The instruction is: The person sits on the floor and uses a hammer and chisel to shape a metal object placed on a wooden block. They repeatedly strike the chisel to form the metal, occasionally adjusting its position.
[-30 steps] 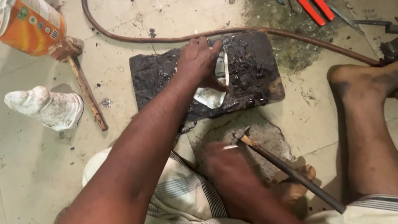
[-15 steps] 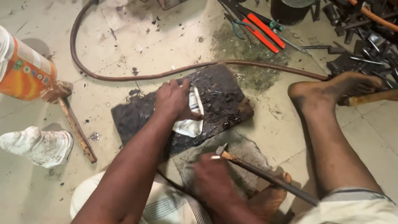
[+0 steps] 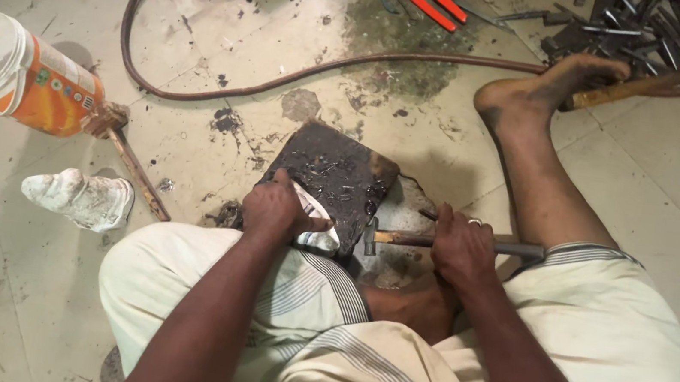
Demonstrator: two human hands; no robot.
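Now my left hand (image 3: 275,209) has slid to the dark slab's (image 3: 333,173) near edge, fingers pinching the shiny metal piece (image 3: 320,230); my right hand (image 3: 461,247), fist closed round the hammer (image 3: 403,238), has dropped its head beside it

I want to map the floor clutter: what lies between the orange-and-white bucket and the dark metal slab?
In the head view, a wooden-handled tool lies slanting between the bucket and the slab, plus stained bare floor tile.
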